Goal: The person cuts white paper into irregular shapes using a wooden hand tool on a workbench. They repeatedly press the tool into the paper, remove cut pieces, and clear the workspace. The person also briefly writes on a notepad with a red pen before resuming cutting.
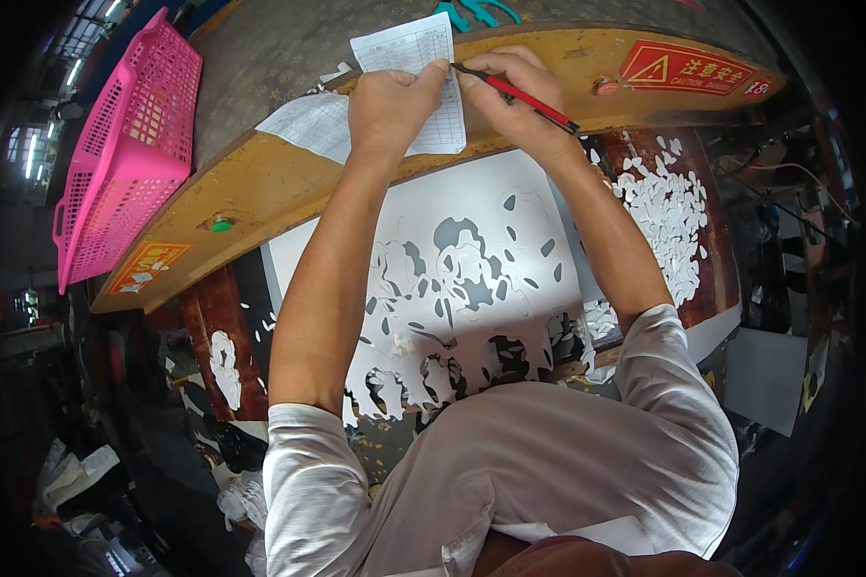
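Note:
My left hand (392, 108) pinches a printed paper form (406, 43) between thumb and curled fingers, over the yellow machine beam. A second printed sheet (308, 125) spreads out to the left, beneath that hand. In my right hand (522, 85) is a red and black pen (529, 98), its tip near my left thumb at the form's right edge. Whether the tip touches the paper, I cannot tell. Below both forearms lies a large white sheet (471, 192) with many shaped holes cut through it.
The yellow beam (289, 197) carries a green button (221, 226), a red button (606, 87) and warning labels. A pink basket (130, 144) stands on its left end. Small white cut pieces (666, 221) heap at right. Beyond the beam lies a teal-handled tool (481, 12).

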Action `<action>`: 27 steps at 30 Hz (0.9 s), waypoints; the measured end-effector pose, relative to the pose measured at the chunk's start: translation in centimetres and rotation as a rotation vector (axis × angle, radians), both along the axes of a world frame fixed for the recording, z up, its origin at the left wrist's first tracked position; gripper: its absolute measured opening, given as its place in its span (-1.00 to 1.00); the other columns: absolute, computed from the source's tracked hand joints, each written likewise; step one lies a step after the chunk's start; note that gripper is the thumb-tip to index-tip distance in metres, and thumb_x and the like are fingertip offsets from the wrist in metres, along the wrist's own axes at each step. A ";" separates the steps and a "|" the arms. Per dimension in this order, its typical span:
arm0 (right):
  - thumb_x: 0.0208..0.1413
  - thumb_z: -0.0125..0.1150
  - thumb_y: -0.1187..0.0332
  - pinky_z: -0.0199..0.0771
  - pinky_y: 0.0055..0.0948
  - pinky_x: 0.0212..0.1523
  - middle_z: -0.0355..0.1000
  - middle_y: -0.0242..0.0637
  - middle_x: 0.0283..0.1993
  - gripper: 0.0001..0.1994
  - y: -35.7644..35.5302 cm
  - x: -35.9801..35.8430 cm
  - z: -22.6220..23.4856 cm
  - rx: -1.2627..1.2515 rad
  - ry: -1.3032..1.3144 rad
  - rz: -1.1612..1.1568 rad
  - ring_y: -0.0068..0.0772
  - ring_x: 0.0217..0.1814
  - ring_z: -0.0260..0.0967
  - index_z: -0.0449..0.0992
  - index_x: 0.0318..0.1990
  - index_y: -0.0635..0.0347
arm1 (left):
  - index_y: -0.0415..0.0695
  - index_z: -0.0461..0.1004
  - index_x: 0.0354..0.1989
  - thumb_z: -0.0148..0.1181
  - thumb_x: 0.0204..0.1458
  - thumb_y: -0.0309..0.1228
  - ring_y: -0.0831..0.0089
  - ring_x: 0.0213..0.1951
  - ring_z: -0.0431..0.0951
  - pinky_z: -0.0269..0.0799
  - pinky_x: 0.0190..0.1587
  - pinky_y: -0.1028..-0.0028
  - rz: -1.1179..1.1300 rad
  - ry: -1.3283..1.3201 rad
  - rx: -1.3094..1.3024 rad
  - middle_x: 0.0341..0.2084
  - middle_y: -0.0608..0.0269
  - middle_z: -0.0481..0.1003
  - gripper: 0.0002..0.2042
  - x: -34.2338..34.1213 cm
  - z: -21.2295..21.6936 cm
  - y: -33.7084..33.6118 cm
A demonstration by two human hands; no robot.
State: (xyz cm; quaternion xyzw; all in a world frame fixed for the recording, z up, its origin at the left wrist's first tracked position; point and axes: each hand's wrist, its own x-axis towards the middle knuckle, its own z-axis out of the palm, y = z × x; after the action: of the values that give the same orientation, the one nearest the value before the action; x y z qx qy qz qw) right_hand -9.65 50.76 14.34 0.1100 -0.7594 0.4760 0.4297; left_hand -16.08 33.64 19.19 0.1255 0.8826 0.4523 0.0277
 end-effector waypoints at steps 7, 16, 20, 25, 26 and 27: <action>0.06 0.51 0.36 0.59 -0.38 -0.11 0.61 -0.26 -0.20 -0.77 -0.7 -1.1 -0.4 -0.046 0.037 -0.035 -0.31 -0.07 0.53 0.72 -0.12 0.17 | -0.19 0.72 -0.58 0.31 0.10 0.08 0.32 -0.52 0.63 0.53 -0.30 0.35 -0.028 0.059 0.040 -0.64 0.16 0.63 -0.48 -0.4 0.4 -0.1; 0.10 0.48 0.37 0.56 -0.37 -0.12 0.55 -0.26 -0.20 -0.79 -0.7 -1.3 1.7 -0.162 -0.007 0.016 -0.34 -0.15 0.53 0.70 -0.12 0.18 | -0.30 0.71 -0.48 0.39 0.12 0.01 0.43 -0.42 0.69 0.60 -0.21 0.46 -0.018 -0.014 0.021 -0.52 0.11 0.68 -0.50 -0.6 2.7 0.0; 0.08 0.48 0.39 0.56 -0.33 -0.10 0.60 -0.23 -0.21 -0.80 -0.6 -1.0 2.5 -0.086 0.036 -0.028 -0.28 -0.13 0.54 0.70 -0.14 0.19 | -0.17 0.72 -0.58 0.31 0.06 0.10 0.36 -0.46 0.66 0.54 -0.25 0.38 -0.002 -0.006 -0.017 -0.61 0.20 0.65 -0.49 -0.5 3.0 0.2; 0.07 0.47 0.41 0.58 -0.30 -0.09 0.66 -0.24 -0.21 -0.80 -0.9 -1.0 2.6 -0.047 0.078 -0.055 -0.22 -0.10 0.54 0.69 -0.16 0.22 | -0.17 0.72 -0.59 0.29 0.06 0.10 0.36 -0.45 0.67 0.55 -0.23 0.39 -0.007 -0.021 0.006 -0.60 0.21 0.66 -0.48 -0.7 2.7 0.2; 0.07 0.48 0.41 0.58 -0.30 -0.09 0.66 -0.24 -0.21 -0.80 -0.9 -1.0 2.5 -0.041 0.076 -0.054 -0.22 -0.10 0.54 0.69 -0.16 0.22 | -0.18 0.72 -0.59 0.29 0.07 0.11 0.36 -0.44 0.68 0.55 -0.23 0.39 -0.013 -0.019 0.007 -0.60 0.20 0.67 -0.47 -0.8 2.7 0.2; 0.07 0.47 0.41 0.58 -0.30 -0.09 0.66 -0.24 -0.21 -0.80 -1.0 -0.9 2.5 -0.044 0.076 -0.054 -0.22 -0.10 0.54 0.69 -0.16 0.22 | -0.17 0.72 -0.59 0.29 0.07 0.11 0.36 -0.44 0.68 0.55 -0.23 0.38 -0.012 -0.021 0.005 -0.59 0.21 0.67 -0.47 -0.8 2.6 0.1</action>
State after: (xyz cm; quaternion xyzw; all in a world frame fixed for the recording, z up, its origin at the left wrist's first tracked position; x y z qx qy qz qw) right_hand -10.57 49.78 16.82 0.0981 -0.7345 0.4763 0.4734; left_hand -16.89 33.76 21.78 0.1262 0.8804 0.4555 0.0396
